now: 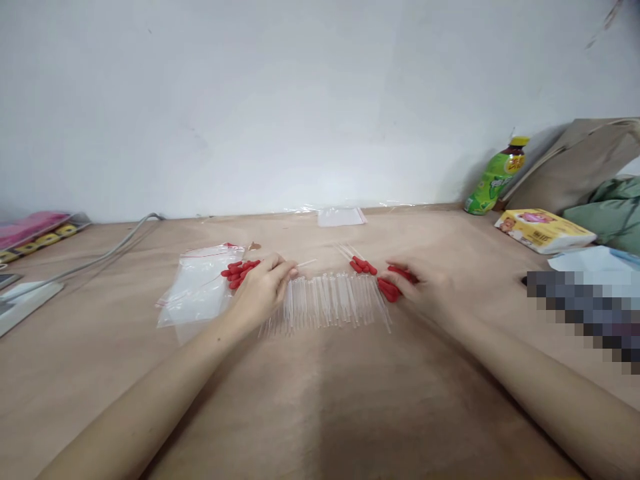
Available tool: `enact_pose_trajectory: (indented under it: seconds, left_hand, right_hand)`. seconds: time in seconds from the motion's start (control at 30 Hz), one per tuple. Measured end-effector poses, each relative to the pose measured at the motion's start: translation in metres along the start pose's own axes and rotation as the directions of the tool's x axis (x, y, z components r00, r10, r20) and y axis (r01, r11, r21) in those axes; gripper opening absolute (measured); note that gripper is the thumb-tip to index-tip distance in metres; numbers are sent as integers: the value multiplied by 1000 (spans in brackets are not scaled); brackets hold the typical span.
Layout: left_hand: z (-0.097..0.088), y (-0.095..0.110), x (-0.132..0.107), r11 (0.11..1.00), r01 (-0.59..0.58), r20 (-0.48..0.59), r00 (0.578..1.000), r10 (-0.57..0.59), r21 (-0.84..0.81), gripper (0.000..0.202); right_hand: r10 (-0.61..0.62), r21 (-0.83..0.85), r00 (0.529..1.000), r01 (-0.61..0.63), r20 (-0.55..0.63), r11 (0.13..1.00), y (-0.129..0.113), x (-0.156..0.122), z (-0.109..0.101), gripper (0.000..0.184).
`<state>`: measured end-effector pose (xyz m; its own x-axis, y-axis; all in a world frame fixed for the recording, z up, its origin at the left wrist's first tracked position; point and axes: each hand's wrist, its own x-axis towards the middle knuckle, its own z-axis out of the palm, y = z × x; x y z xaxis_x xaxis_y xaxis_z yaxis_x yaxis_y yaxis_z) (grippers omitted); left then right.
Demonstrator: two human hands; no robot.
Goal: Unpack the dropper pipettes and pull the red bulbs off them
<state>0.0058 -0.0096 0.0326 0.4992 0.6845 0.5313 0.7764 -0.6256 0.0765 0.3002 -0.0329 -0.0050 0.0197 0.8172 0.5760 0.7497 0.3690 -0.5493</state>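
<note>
My left hand (267, 283) is closed in a pinch on a thin clear dropper tube (307, 263), which points to the right. Just left of its fingers lies a pile of red rubber bulbs (240, 270). A row of clear glass dropper tubes (330, 300) lies side by side between my hands. My right hand (417, 283) curls its thumb and fingers around a red rubber bulb (400, 272) in a second small pile, its fingertips partly hidden. Beyond the row, several droppers with red bulbs (363, 265) lie together, their tubes pointing away.
Clear zip bags (200, 283) lie left of the bulbs. A white slip (342, 217) rests near the wall. At right are a green drink bottle (497, 177), a yellow tissue pack (545, 229) and a bag (560, 167). A grey cable (117, 247) crosses the left side.
</note>
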Motion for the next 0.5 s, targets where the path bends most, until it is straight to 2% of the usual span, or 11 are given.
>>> enact_pose_trajectory:
  seconds: [0.03,0.1,0.2,0.3,0.4,0.5]
  left_hand:
    - [0,1,0,999,14,28,999,-15,32,29]
    - [0,2,-2,996,6,59,998,-11,84,31]
    - [3,7,-7,993,-45,15,999,44,110,27]
    - [10,13,-12,984,-122,-6,992,124,126,22]
    - [17,19,-15,965,-178,23,984,177,193,23]
    - [18,26,-15,954,-201,90,979,185,222,25]
  right_hand:
    - [79,16,996,-79,-30,997,4,3,-2,30]
    - [164,30,984,-162,-63,986,14,11,-8,30]
    - [236,26,968,-235,-80,972,31,22,-17,31]
    - [318,46,947,-316,-40,948,44,28,-18,30]
    - [365,123,930,-368,42,922,49,27,-12,30]
    - [339,144,938,-345,65,927,46,25,-8,29]
